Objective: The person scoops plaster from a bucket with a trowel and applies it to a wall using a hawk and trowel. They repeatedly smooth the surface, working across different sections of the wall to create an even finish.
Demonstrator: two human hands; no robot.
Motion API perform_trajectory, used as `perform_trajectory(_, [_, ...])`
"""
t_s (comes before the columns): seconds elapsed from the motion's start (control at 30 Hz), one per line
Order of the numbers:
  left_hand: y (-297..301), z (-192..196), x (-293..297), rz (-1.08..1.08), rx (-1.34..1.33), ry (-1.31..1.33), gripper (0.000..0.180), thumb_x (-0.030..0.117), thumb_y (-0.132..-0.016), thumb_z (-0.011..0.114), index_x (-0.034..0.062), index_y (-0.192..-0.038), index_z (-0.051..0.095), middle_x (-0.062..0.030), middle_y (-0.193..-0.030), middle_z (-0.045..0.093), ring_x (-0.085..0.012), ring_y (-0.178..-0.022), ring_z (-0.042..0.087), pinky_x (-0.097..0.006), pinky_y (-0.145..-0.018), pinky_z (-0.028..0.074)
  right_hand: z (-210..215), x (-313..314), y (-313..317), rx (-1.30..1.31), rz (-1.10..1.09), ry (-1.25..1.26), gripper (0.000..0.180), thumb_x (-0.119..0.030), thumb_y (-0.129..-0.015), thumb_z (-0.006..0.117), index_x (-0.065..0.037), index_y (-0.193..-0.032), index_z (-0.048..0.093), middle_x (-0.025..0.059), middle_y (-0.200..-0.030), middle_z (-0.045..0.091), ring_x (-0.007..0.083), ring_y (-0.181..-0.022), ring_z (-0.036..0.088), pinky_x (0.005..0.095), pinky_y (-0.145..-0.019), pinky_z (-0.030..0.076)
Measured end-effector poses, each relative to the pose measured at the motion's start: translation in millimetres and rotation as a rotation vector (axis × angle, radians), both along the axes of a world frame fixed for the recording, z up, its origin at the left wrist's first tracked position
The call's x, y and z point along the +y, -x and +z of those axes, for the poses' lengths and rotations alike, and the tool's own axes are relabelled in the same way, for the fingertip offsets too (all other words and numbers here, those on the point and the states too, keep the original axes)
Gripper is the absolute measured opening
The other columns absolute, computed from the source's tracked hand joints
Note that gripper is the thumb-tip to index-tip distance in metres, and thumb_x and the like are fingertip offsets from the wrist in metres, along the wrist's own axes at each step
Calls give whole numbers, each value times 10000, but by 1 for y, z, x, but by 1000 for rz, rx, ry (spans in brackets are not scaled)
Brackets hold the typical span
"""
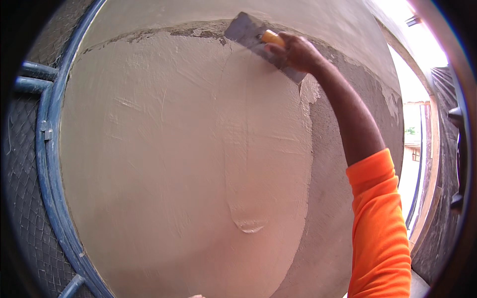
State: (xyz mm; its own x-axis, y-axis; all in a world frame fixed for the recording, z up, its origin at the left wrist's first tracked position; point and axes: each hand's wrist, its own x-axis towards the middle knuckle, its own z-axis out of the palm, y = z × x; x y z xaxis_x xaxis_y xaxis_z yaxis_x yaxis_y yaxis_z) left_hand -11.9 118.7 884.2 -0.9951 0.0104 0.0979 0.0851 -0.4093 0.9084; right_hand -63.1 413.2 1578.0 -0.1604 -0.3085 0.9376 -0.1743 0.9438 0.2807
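High up, my right hand [298,51] is closed around the yellow handle of a plastering trowel [247,31]. The trowel's wide, flat metal blade slants down to the right, lying against the wall near the upper edge of a wet plaster coat [164,149]. Below the blade a long smoothed strip runs down the coat and ends in a small rounded ridge of plaster [250,227]. My right arm, in an orange sleeve, reaches up from the lower right. My left hand is out of view.
Along the left stands a blue metal frame [44,164] with wire mesh. Rougher grey wall [330,169] borders the coat on the right, and a smooth band of wall lies above. At far right is a bright opening beside dark sheeting [437,218]. A pale sliver at the bottom edge is unclear.
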Motion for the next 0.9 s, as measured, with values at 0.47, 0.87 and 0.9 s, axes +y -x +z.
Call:
perform_trajectory(0.47, [29,-56,-79,-36,85,20,339,17,-938,633,46,-1276,634,-46,-1177,693,-115,-1010,648,-246,-827,531,-21,61,-38,131,179,471,509,-484,-1019,578,-45,-1276,593,160,-1014,702,247,-931,694,426,-848,541])
perform_trajectory(0.87, [38,-41,-72,-77,189,176,352,-43,-920,555,34,-1252,645,-51,-1157,683,-130,-993,642,-255,-838,540,0,-61,23,52,109,440,589,-450,-1032,552,45,-1347,497,292,-1223,657,377,-1168,664,500,-983,533])
perform_trajectory(0.9, [36,-48,-77,-68,143,170,349,-42,-920,555,34,-1249,646,-49,-1150,682,-125,-982,639,-254,-832,540,1,-49,15,104,26,421,592,-442,-1023,559,47,-1351,494,305,-1245,648,394,-1188,653,503,-991,526])
